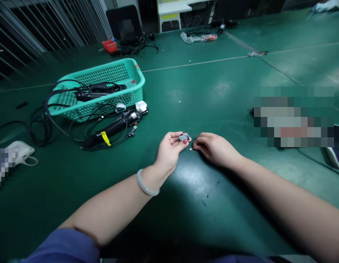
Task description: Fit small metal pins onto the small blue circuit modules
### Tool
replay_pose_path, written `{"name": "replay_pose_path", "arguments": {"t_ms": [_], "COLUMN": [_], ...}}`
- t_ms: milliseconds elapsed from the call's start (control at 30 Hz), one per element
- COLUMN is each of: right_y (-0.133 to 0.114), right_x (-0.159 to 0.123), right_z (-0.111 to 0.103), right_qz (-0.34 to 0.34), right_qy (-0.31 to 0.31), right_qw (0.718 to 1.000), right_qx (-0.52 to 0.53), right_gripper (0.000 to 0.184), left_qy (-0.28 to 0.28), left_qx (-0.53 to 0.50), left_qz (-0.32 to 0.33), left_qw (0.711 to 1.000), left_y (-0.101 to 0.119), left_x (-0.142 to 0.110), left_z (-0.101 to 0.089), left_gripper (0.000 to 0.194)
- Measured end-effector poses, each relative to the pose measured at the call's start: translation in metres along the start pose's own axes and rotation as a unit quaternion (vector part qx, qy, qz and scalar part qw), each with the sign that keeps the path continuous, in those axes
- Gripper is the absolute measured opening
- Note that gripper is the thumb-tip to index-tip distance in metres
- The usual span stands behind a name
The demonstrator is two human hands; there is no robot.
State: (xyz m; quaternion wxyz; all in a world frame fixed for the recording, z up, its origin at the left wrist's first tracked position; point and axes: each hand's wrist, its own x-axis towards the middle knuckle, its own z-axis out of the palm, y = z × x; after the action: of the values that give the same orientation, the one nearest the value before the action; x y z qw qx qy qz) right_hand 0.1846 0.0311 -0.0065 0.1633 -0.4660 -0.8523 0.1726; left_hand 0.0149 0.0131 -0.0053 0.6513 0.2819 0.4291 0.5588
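Observation:
My left hand (pixel 169 148) is closed in a pinch around a small electronic part that looks like a circuit board (pixel 184 137), raised a little off the green table. A pale bangle (pixel 147 184) circles that wrist. Just to the right, my right hand (pixel 214 149) rests low at the tabletop with its fingers drawn together. At its fingertips shows a tiny silvery piece (pixel 191 149), too small to name; it seems pinched at one end. The two hands nearly meet, with a narrow gap between them.
A turquoise basket (pixel 136 91) holding black cabled devices stands at left. Before it lies a black corded handheld device (pixel 114 128) with a yellow tag. A white object (pixel 23 151) sits far left; a blurred-out item (pixel 292 120) lies right. A red tray (pixel 109 46) is behind.

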Motion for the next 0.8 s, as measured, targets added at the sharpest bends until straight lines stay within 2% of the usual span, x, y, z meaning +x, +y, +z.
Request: {"name": "replay_pose_path", "arguments": {"t_ms": [100, 200, 300, 367, 467, 567, 667, 800], "right_y": [0.01, 0.013, 0.002, -0.009, -0.025, -0.032, -0.033, -0.033], "right_x": [0.0, 0.001, 0.001, 0.0, -0.002, -0.004, -0.005, -0.004], "right_z": [-0.008, -0.017, -0.023, -0.024, -0.021, -0.016, -0.014, -0.014], "right_qz": [0.025, 0.063, 0.094, 0.081, 0.029, -0.012, -0.02, -0.018], "right_qy": [0.007, 0.045, 0.073, 0.089, 0.146, 0.176, 0.178, 0.169], "right_qw": [0.999, 0.993, 0.978, 0.972, 0.98, 0.984, 0.984, 0.985], "right_qx": [0.03, 0.086, 0.172, 0.204, 0.129, 0.03, -0.017, -0.026], "right_gripper": [0.016, 0.016, 0.019, 0.02, 0.015, 0.015, 0.015, 0.014], "left_qy": [-0.019, -0.037, -0.042, -0.043, -0.05, -0.055, -0.052, -0.049], "left_qx": [0.015, 0.024, 0.027, 0.029, 0.029, 0.026, 0.024, 0.025], "left_qz": [-0.003, -0.008, -0.011, -0.013, -0.017, -0.016, -0.01, -0.002], "left_qw": [1.0, 0.999, 0.999, 0.999, 0.998, 0.998, 0.998, 0.999], "left_y": [0.0, 0.0, -0.002, -0.002, -0.002, -0.002, -0.002, -0.002], "left_x": [-0.002, -0.005, -0.006, -0.006, -0.006, -0.007, -0.008, -0.007], "left_z": [0.001, 0.001, 0.001, 0.001, 0.002, 0.003, 0.003, 0.003], "left_gripper": [0.029, 0.029, 0.028, 0.028, 0.028, 0.028, 0.028, 0.028]}}
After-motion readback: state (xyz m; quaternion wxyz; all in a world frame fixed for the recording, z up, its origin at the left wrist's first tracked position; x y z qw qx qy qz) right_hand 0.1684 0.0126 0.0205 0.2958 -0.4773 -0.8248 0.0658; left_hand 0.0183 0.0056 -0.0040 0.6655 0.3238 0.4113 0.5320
